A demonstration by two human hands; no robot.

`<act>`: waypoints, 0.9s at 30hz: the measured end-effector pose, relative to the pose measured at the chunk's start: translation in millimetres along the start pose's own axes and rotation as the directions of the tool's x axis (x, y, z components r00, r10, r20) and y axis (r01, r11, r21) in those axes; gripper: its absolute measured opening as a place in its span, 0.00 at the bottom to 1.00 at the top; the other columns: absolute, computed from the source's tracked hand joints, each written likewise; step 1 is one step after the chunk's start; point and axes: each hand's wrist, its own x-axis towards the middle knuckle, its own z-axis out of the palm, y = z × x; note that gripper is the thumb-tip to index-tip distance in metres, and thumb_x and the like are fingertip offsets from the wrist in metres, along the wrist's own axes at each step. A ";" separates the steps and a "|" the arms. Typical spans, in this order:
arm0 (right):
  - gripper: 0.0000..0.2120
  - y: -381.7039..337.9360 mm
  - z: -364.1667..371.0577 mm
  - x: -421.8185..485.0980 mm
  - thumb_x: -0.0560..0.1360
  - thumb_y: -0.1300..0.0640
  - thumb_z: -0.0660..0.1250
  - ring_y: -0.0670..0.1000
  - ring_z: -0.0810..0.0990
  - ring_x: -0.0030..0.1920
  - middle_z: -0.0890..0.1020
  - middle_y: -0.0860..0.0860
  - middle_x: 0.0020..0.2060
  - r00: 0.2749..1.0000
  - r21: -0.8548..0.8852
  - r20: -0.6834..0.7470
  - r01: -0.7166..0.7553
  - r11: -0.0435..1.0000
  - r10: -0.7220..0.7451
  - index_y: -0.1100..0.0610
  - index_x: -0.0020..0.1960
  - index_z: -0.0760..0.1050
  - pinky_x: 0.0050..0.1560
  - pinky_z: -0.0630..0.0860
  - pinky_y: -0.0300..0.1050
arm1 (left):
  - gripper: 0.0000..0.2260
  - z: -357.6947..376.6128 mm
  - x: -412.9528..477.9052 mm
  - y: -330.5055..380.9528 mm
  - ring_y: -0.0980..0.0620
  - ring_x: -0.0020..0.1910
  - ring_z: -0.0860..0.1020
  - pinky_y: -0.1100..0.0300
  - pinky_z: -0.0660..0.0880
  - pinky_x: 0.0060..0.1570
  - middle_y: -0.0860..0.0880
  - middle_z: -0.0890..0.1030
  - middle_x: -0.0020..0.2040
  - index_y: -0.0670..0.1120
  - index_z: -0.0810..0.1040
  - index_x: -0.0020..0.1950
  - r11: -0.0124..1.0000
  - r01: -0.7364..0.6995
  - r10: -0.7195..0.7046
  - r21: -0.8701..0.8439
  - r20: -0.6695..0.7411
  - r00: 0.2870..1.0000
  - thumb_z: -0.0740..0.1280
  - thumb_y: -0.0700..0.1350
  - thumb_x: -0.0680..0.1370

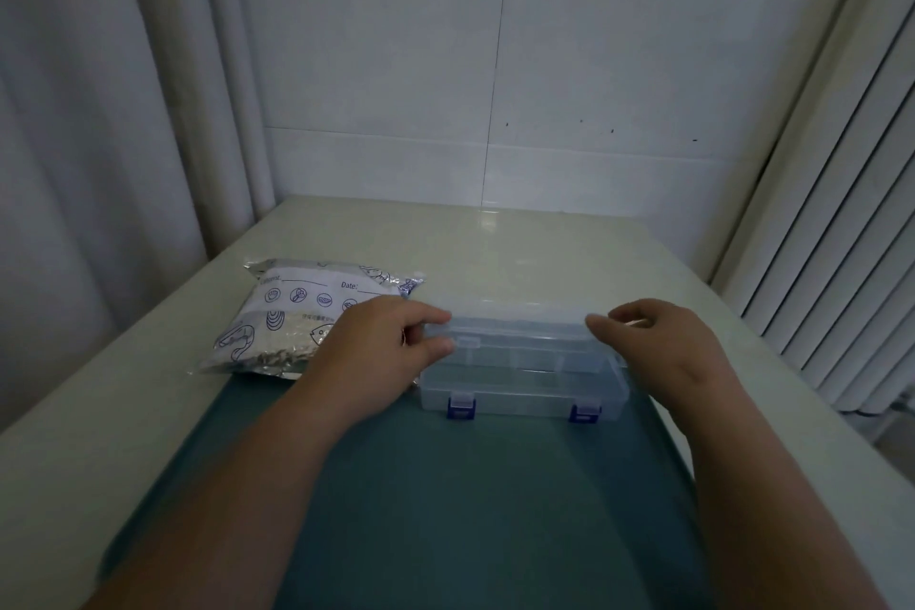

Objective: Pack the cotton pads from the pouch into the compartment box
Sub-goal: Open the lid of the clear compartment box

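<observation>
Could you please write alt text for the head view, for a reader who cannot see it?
Two bare hands, left hand and right hand, grip the ends of a clear box's partly raised lid; its blue latches hang open. A silver pouch lies beside it, left, on a pale table with a teal mat.

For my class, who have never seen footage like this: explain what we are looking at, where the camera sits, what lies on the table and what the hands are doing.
There is no machine here, only a person's two bare hands. The single picture comes from a camera worn on the head, looking forward and down. On the table lie a green mat, a silvery printed pouch at the left, and a clear compartment box with blue latches. The left hand and right hand each grip an end of the box's lid, which appears partly raised. No cotton pads are visible.
</observation>
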 end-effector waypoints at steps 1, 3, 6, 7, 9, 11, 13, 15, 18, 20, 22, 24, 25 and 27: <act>0.19 0.1 0.4 0.2 0.73 0.41 0.68 0.52 0.79 0.46 0.81 0.52 0.50 0.999 0.030 -0.036 0.010 1.000 -0.009 0.52 0.56 0.77 0.47 0.77 0.48 | 0.13 1.1 0.4 0.2 0.64 0.39 0.73 0.73 0.65 0.38 0.55 0.76 0.39 0.55 0.82 0.59 1.000 -0.015 0.015 -0.013 -0.025 1.000 0.72 0.52 0.75; 0.15 -1.3 0.6 -0.9 0.74 0.43 0.68 0.50 0.78 0.42 0.81 0.52 0.47 0.995 0.097 -0.095 0.035 0.995 -0.026 0.52 0.53 0.77 0.43 0.75 0.46 | 0.11 3.4 1.4 1.5 0.63 0.40 0.73 0.74 0.65 0.39 0.56 0.75 0.40 0.55 0.82 0.58 0.998 -0.034 0.031 -0.048 -0.077 0.997 0.71 0.50 0.76; 0.10 -4.3 0.5 -2.2 0.74 0.46 0.68 0.53 0.80 0.42 0.81 0.52 0.43 0.987 0.189 -0.151 0.076 0.979 -0.048 0.52 0.47 0.77 0.45 0.78 0.50 | 0.11 5.9 1.9 3.7 0.62 0.43 0.74 0.73 0.66 0.43 0.56 0.75 0.43 0.55 0.81 0.60 0.994 -0.045 0.032 -0.096 -0.128 0.991 0.68 0.46 0.78; 0.08 -5.2 0.4 -2.2 0.74 0.47 0.68 0.54 0.80 0.42 0.81 0.52 0.42 0.984 0.211 -0.169 0.087 0.974 -0.052 0.52 0.45 0.77 0.47 0.79 0.53 | 0.12 6.8 1.9 4.1 0.62 0.44 0.73 0.72 0.67 0.44 0.55 0.76 0.44 0.55 0.80 0.61 0.993 -0.045 0.029 -0.111 -0.138 0.990 0.67 0.45 0.79; 0.08 -6.3 0.2 -2.8 0.75 0.48 0.68 0.54 0.80 0.44 0.81 0.52 0.43 0.981 0.257 -0.186 0.097 0.962 -0.049 0.53 0.46 0.78 0.50 0.79 0.57 | 0.13 8.1 2.2 5.2 0.60 0.44 0.74 0.69 0.69 0.44 0.54 0.76 0.44 0.57 0.77 0.61 0.986 -0.026 0.000 -0.164 -0.158 0.987 0.66 0.43 0.79; 0.09 -7.6 0.5 -4.2 0.75 0.48 0.68 0.54 0.80 0.45 0.82 0.50 0.44 0.976 0.311 -0.212 0.108 0.944 -0.041 0.53 0.47 0.79 0.52 0.80 0.58 | 0.12 8.6 3.0 6.9 0.59 0.43 0.75 0.67 0.70 0.42 0.55 0.77 0.44 0.57 0.73 0.59 0.971 0.021 -0.066 -0.238 -0.182 0.981 0.66 0.43 0.79; 0.08 -10.0 0.8 -6.0 0.76 0.49 0.67 0.52 0.81 0.45 0.82 0.49 0.42 0.967 0.348 -0.252 0.138 0.927 -0.049 0.53 0.47 0.80 0.52 0.80 0.57 | 0.10 9.5 4.0 7.8 0.59 0.44 0.77 0.65 0.71 0.41 0.56 0.77 0.47 0.54 0.70 0.56 0.955 0.054 -0.115 -0.290 -0.195 0.974 0.66 0.42 0.78; 0.07 -11.7 1.7 -7.7 0.76 0.50 0.67 0.52 0.81 0.45 0.81 0.47 0.42 0.962 0.366 -0.268 0.155 0.918 -0.055 0.52 0.46 0.80 0.52 0.80 0.57 | 0.09 10.0 4.0 7.8 0.58 0.46 0.77 0.65 0.71 0.41 0.57 0.77 0.48 0.54 0.70 0.53 0.955 0.062 -0.121 -0.290 -0.190 0.974 0.67 0.42 0.78; 0.06 -10.4 2.4 -7.4 0.75 0.51 0.67 0.52 0.81 0.48 0.82 0.46 0.45 0.951 0.387 -0.301 0.188 0.903 -0.069 0.51 0.49 0.81 0.54 0.79 0.57 | 0.14 8.2 3.1 6.8 0.55 0.47 0.77 0.62 0.71 0.40 0.56 0.77 0.50 0.56 0.71 0.52 0.953 0.074 -0.126 -0.295 -0.164 0.978 0.65 0.37 0.76; 0.14 -9.8 2.4 -7.5 0.77 0.55 0.65 0.50 0.79 0.57 0.80 0.46 0.57 0.954 0.399 -0.280 0.215 0.891 -0.105 0.49 0.62 0.77 0.60 0.76 0.52 | 0.24 7.2 1.4 7.3 0.56 0.53 0.76 0.65 0.70 0.43 0.55 0.76 0.60 0.59 0.71 0.59 0.949 0.074 -0.109 -0.307 -0.099 0.989 0.62 0.31 0.74; 0.27 -10.9 3.7 -9.8 0.79 0.62 0.62 0.47 0.70 0.68 0.70 0.45 0.71 0.968 0.500 -0.181 0.242 0.831 -0.173 0.47 0.75 0.63 0.67 0.69 0.48 | 0.35 8.3 0.8 6.3 0.63 0.55 0.74 0.72 0.69 0.44 0.57 0.66 0.74 0.62 0.64 0.72 0.944 0.085 -0.088 -0.319 0.004 0.996 0.59 0.29 0.74; 0.34 -12.3 7.8 -10.9 0.79 0.67 0.60 0.46 0.63 0.72 0.61 0.45 0.75 0.961 0.546 -0.119 0.272 0.793 -0.248 0.44 0.77 0.54 0.71 0.64 0.48 | 0.40 8.4 0.4 5.3 0.68 0.44 0.75 0.73 0.70 0.41 0.56 0.59 0.78 0.65 0.52 0.77 0.941 0.133 -0.112 -0.311 0.086 0.990 0.59 0.31 0.75; 0.35 -11.5 9.4 -9.9 0.78 0.68 0.60 0.45 0.62 0.72 0.60 0.46 0.76 0.955 0.526 -0.122 0.292 0.799 -0.269 0.43 0.78 0.54 0.71 0.63 0.47 | 0.41 8.7 0.5 5.4 0.68 0.49 0.75 0.72 0.71 0.46 0.56 0.57 0.78 0.66 0.49 0.77 0.943 0.143 -0.118 -0.300 0.100 0.988 0.60 0.31 0.75; 0.34 -10.2 12.3 -7.9 0.78 0.67 0.61 0.43 0.63 0.69 0.61 0.48 0.76 0.950 0.459 -0.135 0.313 0.831 -0.283 0.44 0.77 0.55 0.68 0.64 0.42 | 0.42 9.7 0.5 4.7 0.59 0.68 0.70 0.64 0.70 0.59 0.58 0.55 0.78 0.66 0.48 0.77 0.950 0.140 -0.120 -0.279 0.091 0.989 0.61 0.32 0.75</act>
